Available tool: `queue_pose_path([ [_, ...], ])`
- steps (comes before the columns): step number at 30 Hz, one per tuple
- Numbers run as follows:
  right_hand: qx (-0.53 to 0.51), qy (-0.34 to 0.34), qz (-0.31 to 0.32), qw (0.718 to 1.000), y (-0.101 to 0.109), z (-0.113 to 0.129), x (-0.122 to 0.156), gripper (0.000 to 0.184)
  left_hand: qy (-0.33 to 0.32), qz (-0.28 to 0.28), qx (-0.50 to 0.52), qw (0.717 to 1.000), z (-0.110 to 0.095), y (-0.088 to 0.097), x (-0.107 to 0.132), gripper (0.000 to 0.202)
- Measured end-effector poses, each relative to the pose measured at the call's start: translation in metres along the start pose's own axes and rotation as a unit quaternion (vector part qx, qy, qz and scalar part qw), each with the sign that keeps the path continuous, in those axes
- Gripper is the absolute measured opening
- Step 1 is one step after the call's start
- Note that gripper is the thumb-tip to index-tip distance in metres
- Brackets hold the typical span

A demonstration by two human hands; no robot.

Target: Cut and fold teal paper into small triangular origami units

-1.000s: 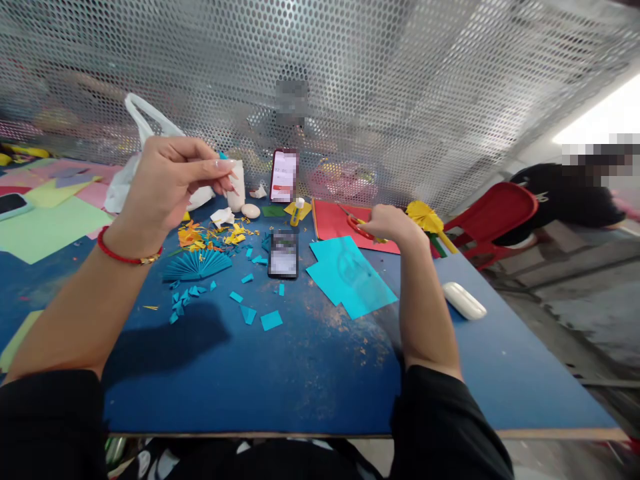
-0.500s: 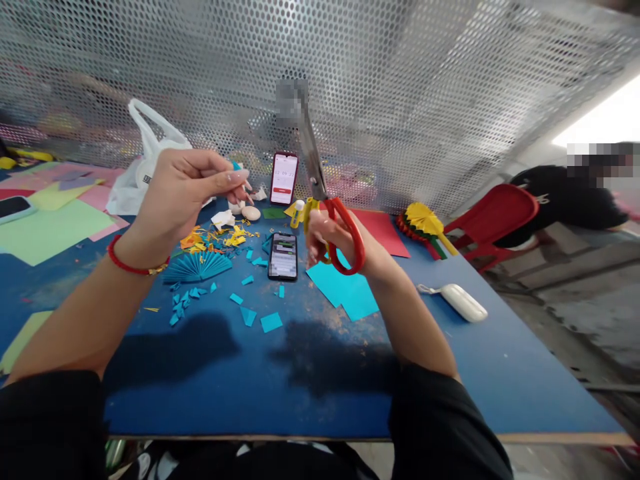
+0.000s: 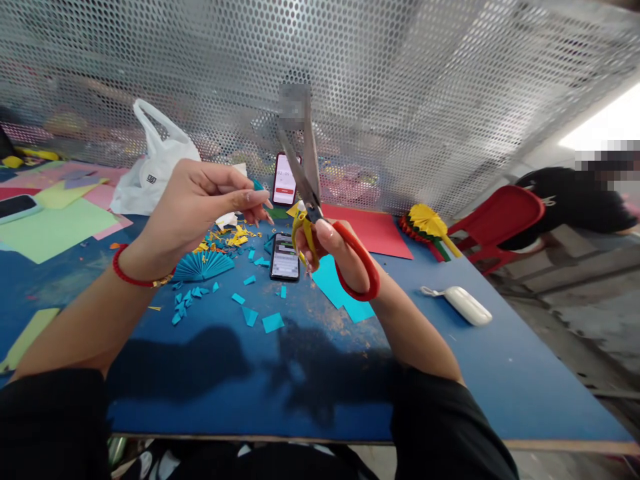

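Observation:
My right hand (image 3: 333, 253) grips red-and-yellow scissors (image 3: 320, 220) raised above the blue table (image 3: 310, 373), their blades parted and pointing up. My left hand (image 3: 200, 203) is held up to the left of the blades, fingers pinched on a small teal paper piece (image 3: 258, 186). Below the hands lie a folded teal paper fan (image 3: 200, 265), teal scraps (image 3: 250, 313), a teal sheet (image 3: 345, 293) and a phone (image 3: 285, 257) lying flat.
A second phone (image 3: 284, 179) leans on the perforated metal screen (image 3: 350, 87). A white plastic bag (image 3: 153, 167), yellow scraps (image 3: 225, 237), red paper (image 3: 380, 230), a yellow paper flower (image 3: 425, 223), a white case (image 3: 467, 305) and coloured sheets (image 3: 50, 227) lie about. A red chair (image 3: 505, 217) stands right.
My right hand picked the scissors up from the red paper, brought them toward the middle and opened the blades. My left hand stayed raised with its pinch.

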State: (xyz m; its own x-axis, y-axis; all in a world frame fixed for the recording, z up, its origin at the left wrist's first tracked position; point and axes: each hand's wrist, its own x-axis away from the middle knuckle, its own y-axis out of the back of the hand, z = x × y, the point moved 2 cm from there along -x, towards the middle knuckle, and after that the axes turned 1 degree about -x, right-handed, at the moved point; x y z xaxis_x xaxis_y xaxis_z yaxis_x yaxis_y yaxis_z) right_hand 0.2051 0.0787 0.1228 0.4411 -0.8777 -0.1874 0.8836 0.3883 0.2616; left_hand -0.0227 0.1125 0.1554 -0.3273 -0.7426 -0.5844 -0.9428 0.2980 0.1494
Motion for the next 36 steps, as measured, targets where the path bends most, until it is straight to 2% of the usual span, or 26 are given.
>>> queue_pose_path([
  [4,0.063,0.043,0.013,0.997,-0.002,0.003,0.005,0.066,0.014,0.011,-0.014,1.0,-0.004,-0.004,0.003,0.015],
  [7,0.077,0.02,0.039,0.996,-0.003,0.002,0.006,0.068,0.035,0.008,-0.009,0.999,-0.005,-0.006,0.004,0.011],
  [13,0.076,0.0,0.065,0.995,-0.005,0.005,0.008,0.069,0.071,0.035,0.021,0.997,-0.005,-0.006,0.002,0.025],
  [22,0.115,-0.007,0.042,0.992,-0.004,0.006,0.01,0.069,0.062,0.031,0.014,0.997,-0.006,-0.008,0.003,0.013],
  [27,0.129,-0.003,0.039,0.991,-0.006,0.007,0.009,0.07,0.062,0.036,-0.008,0.997,-0.006,-0.008,0.003,0.017],
  [36,0.148,0.015,0.035,0.988,-0.01,0.007,0.012,0.07,0.072,0.031,0.001,0.997,0.001,-0.006,0.002,0.011],
])
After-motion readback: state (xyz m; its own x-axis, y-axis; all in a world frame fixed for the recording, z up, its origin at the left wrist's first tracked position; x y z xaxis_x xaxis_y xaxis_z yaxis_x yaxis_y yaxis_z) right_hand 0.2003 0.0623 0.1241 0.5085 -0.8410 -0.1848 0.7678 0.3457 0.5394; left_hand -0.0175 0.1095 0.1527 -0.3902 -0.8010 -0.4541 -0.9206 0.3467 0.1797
